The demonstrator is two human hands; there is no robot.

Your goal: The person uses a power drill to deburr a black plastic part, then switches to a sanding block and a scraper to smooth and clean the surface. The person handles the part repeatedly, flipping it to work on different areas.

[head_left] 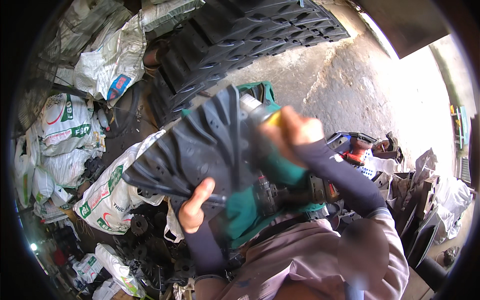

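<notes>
My left hand [197, 206] grips the near edge of a black ribbed plastic panel [195, 142], its thumb on the top face. The panel is fan-shaped, with raised curved ridges, and is tilted in front of my body. My right hand [295, 131], smeared by motion, is closed round a silver and yellow cylindrical object [256, 109] at the panel's right edge. Blur hides its exact kind, and I cannot tell whether it touches the panel. Green cloth [242, 212] shows below the panel, with a dark power tool [267, 194] near my lap.
Large black moulded panels [220, 40] are stacked at the far side. White printed sacks [111, 197] crowd the left, beside black toothed parts [142, 225]. To my right lie a red power tool [357, 150] and dark scrap pieces [422, 215]. Concrete floor [350, 75] stretches beyond.
</notes>
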